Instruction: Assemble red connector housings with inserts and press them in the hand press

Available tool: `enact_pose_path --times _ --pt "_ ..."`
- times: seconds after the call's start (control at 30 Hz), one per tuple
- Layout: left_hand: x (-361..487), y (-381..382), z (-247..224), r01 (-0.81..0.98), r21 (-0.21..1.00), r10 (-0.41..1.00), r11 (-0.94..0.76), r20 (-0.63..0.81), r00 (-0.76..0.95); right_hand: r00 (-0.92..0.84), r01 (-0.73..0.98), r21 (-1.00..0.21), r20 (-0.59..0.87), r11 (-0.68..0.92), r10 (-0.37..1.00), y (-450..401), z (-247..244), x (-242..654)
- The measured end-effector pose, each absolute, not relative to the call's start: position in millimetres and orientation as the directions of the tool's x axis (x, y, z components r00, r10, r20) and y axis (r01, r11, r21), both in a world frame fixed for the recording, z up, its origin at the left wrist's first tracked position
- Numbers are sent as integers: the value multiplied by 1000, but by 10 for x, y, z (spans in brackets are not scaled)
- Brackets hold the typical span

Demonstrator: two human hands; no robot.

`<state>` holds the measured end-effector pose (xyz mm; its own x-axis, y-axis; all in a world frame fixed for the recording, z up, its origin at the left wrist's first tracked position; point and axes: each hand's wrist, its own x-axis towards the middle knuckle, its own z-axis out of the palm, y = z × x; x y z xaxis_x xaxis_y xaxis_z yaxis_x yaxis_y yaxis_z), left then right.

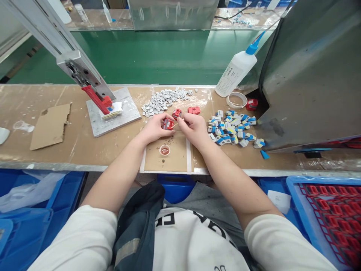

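Observation:
My left hand (156,129) holds a small red and grey part (168,124) between thumb and fingers above the brown work surface. Pinched in my right hand (193,128) is a thin stick (176,124), its tip at the red part. Just beyond my hands lie another red and grey part (177,113) and a red piece (194,110). A small clear cup (164,150) with reddish-brown contents stands nearer to me. Behind my hands spreads a pile of small grey pieces (165,101).
Blue, white and yellow blocks (231,128) lie at right, near a tape roll (236,100) and a white bottle (235,73). At left stand a clamp press (96,98) on a plate and some cardboard (50,126). A metal box (313,82) borders the right side.

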<state>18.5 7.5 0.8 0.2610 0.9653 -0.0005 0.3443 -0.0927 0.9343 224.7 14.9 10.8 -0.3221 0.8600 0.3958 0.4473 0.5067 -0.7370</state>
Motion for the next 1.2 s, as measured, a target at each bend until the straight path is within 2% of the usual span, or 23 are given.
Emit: enact_pose_path --times 0.2,0.57,0.87,1.0,1.13,1.2 --pt "190 85 -11 348 930 963 -122 26 268 -341 398 -747 418 532 842 158 98 2219" --pt "201 77 28 410 905 969 -110 7 246 -213 427 -743 472 516 856 189 70 2218" --pt "180 96 -17 384 916 965 -118 15 261 -342 460 -660 485 593 805 175 87 2224" --pt "181 95 -14 387 916 967 -108 7 253 -359 434 -667 489 606 795 174 86 2199" --pt "204 86 16 371 924 969 -90 -4 247 -291 426 -686 513 589 808 172 108 2219" --pt "213 92 20 328 943 973 -65 -13 230 -318 362 -696 533 620 784 147 134 2251"
